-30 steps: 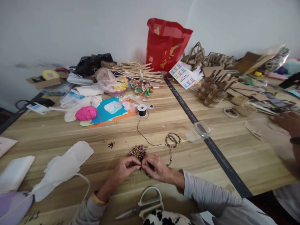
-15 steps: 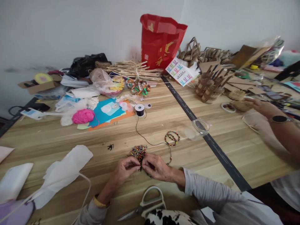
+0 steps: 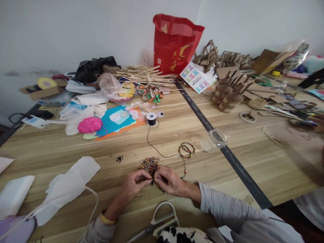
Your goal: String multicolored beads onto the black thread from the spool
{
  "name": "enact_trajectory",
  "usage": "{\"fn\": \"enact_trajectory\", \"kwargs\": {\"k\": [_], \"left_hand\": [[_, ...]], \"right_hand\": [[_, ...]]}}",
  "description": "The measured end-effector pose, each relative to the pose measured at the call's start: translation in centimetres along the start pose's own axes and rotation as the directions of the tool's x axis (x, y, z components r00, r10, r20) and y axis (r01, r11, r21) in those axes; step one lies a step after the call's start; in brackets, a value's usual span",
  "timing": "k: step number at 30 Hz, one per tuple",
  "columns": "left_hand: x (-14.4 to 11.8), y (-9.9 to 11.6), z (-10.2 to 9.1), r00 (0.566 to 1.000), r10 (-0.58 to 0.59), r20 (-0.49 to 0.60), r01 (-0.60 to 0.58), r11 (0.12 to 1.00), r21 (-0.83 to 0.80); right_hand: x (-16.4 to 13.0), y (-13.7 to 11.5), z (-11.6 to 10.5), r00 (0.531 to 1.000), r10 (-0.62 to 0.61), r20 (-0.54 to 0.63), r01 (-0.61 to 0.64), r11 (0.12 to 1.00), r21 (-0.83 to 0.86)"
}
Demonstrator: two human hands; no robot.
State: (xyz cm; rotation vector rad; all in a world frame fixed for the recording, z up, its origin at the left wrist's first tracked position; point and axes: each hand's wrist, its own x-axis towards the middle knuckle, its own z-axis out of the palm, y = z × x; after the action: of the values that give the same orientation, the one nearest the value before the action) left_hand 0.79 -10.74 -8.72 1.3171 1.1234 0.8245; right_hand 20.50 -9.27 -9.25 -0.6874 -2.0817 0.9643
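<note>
My left hand [image 3: 136, 182] is pinched at the near side of a pile of small multicoloured beads [image 3: 149, 164], with what looks like a reddish bead at its fingertips. Close against it, my right hand [image 3: 169, 180] pinches a thin black cord, whose end is hidden by the fingers. That black cord [image 3: 162, 155] runs from a white spool [image 3: 151, 118] and curves down beside my right hand, where a few beads are strung on it. Two finished-looking beaded bracelets [image 3: 186, 150] lie beyond my right hand. White-handled scissors [image 3: 164, 216] rest nearest my body.
A clear round dish [image 3: 218, 137] sits on the dark strip [image 3: 243, 175] across the table. Pink yarn [image 3: 89, 125], blue paper [image 3: 108, 118] and plastic bags lie back left. A red bag [image 3: 177, 47] stands behind small woven baskets [image 3: 229, 99]. White paper [image 3: 71, 185] lies left.
At the right, another person's hand with a watch has left the view, along with the woven piece near it. My two hands stay pinched together in almost the same place.
</note>
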Motion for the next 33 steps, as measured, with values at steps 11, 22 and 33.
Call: {"fn": "enact_trajectory", "kwargs": {"k": [11, 22, 33], "left_hand": [[0.3, 0.2, 0.4, 0.999, 0.006, 0.033, -0.006, 1.000, -0.001], [0.1, 1.3, 0.6, 1.000, -0.019, -0.010, 0.018, 0.997, -0.069], [-0.2, 0.5, 0.3, 0.994, -0.078, -0.079, 0.074, 0.996, -0.053]], "right_hand": [[0.0, 0.0, 0.0, 1.000, -0.009, -0.011, 0.009, 1.000, -0.003], [0.0, 0.1, 0.0, 0.998, -0.035, -0.061, 0.037, 0.999, 0.036], [-0.1, 0.1, -0.1, 0.998, -0.060, -0.015, 0.060, 0.998, -0.038]]}}
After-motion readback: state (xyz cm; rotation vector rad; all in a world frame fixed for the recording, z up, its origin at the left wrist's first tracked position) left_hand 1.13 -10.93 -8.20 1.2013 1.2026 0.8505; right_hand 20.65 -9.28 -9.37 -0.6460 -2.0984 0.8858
